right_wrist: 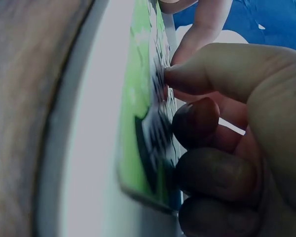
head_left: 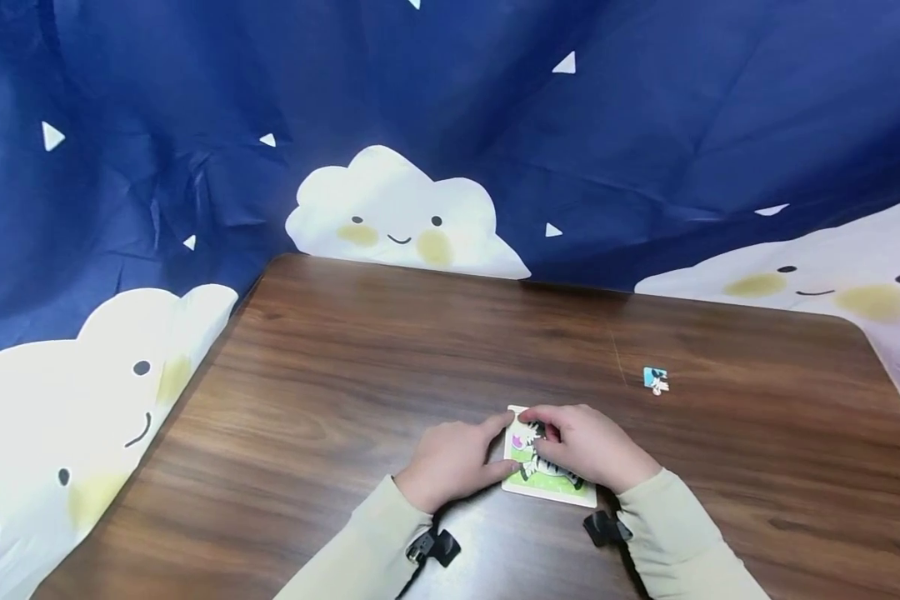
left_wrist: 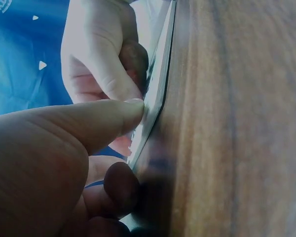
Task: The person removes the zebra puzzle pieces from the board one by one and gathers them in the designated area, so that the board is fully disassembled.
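A small jigsaw puzzle board (head_left: 551, 493) with a pale border and a zebra on green lies flat on the table. My left hand (head_left: 450, 460) holds its left side, with the thumb near the front corner and the index finger at the far corner. In the left wrist view the left thumb (left_wrist: 118, 116) presses onto the board's face. Over the upper part of the picture, my right hand (head_left: 588, 446) has thumb and index finger closed about a puzzle piece, mostly hidden under the fingers. The right thumb (right_wrist: 212, 69) touches the picture surface in the right wrist view.
A loose blue-and-white puzzle piece (head_left: 655, 380) lies on the table, behind and to the right of the board. The brown wooden table (head_left: 360, 350) reaches back to a dark blue curtain (head_left: 450, 83) printed with clouds and white triangles.
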Action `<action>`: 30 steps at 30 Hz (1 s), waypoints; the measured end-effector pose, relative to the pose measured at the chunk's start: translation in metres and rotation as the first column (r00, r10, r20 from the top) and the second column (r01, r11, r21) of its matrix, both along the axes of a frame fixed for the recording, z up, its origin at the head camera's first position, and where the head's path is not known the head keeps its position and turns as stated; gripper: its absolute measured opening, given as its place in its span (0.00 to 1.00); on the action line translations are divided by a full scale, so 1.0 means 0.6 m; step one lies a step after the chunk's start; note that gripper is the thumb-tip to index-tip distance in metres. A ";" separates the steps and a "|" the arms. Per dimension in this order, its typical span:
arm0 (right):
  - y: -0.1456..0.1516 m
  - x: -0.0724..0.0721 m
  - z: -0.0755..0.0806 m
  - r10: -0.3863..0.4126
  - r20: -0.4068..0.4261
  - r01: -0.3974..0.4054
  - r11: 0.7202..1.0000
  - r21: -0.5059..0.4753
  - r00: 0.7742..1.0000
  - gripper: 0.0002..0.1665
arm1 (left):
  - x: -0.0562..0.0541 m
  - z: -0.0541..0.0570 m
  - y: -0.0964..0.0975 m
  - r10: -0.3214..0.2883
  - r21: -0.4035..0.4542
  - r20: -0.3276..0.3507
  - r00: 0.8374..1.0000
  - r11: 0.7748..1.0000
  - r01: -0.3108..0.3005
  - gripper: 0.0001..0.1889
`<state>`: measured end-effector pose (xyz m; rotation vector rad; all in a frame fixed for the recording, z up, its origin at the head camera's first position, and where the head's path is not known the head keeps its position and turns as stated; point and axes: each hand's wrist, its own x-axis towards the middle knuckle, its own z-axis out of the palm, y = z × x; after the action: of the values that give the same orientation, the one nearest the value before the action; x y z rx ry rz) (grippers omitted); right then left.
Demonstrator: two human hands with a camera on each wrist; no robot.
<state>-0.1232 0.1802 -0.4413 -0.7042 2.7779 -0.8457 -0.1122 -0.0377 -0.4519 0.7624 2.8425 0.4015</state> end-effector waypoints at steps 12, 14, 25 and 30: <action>0.000 -0.001 -0.009 -0.071 0.032 0.071 0.997 -0.014 0.997 0.15 | 0.003 0.005 0.002 0.017 0.019 0.023 1.000 1.000 -0.017 0.36; 0.002 -0.002 -0.008 -0.077 0.036 0.078 0.997 -0.012 0.996 0.14 | 0.002 0.005 0.005 0.014 0.022 0.018 1.000 1.000 -0.014 0.36; -0.001 0.008 0.008 -0.132 -0.004 0.132 0.991 0.034 0.991 0.12 | 0.000 0.002 0.009 0.002 0.021 -0.004 1.000 1.000 -0.002 0.36; -0.009 0.010 0.010 -0.148 -0.019 0.149 0.987 0.063 0.989 0.12 | 0.001 0.003 0.006 0.014 0.021 0.007 1.000 1.000 -0.014 0.36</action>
<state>-0.1170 0.1749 -0.4351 -0.4996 2.8847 -0.7756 -0.1118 -0.0344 -0.4502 0.7436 2.8436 0.4360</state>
